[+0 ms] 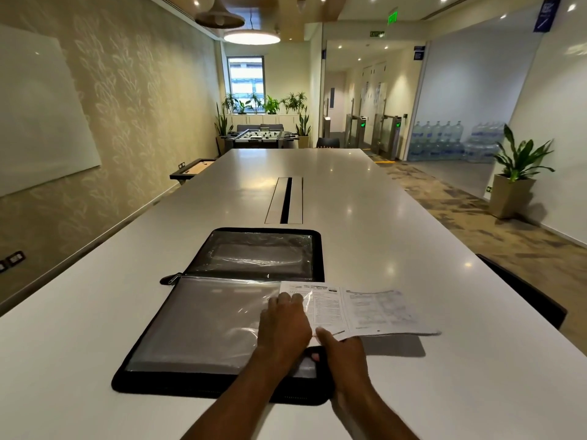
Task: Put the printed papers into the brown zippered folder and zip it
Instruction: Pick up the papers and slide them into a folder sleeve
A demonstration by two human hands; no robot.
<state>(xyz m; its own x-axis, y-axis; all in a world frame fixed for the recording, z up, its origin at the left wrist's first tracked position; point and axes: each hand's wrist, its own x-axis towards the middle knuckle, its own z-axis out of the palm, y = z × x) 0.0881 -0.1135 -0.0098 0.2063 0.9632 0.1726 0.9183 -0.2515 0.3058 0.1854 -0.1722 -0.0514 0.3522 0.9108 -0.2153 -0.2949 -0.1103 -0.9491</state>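
The zippered folder (152, 354) lies open flat on the white table (365, 217), dark-edged, with clear plastic sleeves on both halves. Its zipper pull (171, 278) sticks out at the left of the hinge. The printed papers (374, 309) lie across the near half's right edge, their left part under the plastic and the rest jutting right over the table. My left hand (283, 325) rests palm down on the near sleeve, fingers curled at its right edge beside the papers. My right hand (341, 350) pinches the papers' near left corner, thumb on top.
A cable slot (286, 200) runs along the table's middle beyond the folder. A dark chair back (524, 293) stands at the right table edge. A potted plant (514, 182) and stacked water bottles (451, 141) are off to the right.
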